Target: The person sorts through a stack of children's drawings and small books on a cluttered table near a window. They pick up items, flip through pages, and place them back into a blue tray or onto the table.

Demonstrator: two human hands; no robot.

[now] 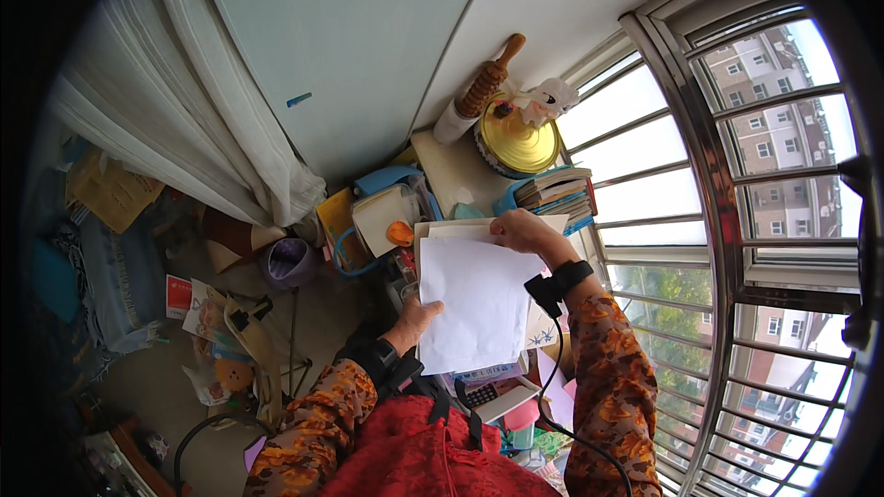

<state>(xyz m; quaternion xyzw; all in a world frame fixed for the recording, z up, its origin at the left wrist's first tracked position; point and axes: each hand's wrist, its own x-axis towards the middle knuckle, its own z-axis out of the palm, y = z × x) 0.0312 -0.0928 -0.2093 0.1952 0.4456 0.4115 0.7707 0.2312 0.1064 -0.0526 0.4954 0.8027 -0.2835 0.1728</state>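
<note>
A white sheet of paper [479, 304], with other pale sheets showing at its top and right edges, is held up in front of my chest. My left hand [416, 322] grips the left edge, its thumb lying on top and the other fingers hidden beneath. At the upper right, my right hand [527, 232] is closed with the fingertips bent down on the top edge of the sheets. A pale sheet with a blue drawing [541, 324] sticks out on the right side, behind the white one.
Past the paper stand a gold round lid [518, 138], a wooden roller [493, 78] and a stack of books [557, 195]. An orange object [400, 234] lies on a pale box. A purple bin [290, 262] is at left; barred windows [654, 221] line the right.
</note>
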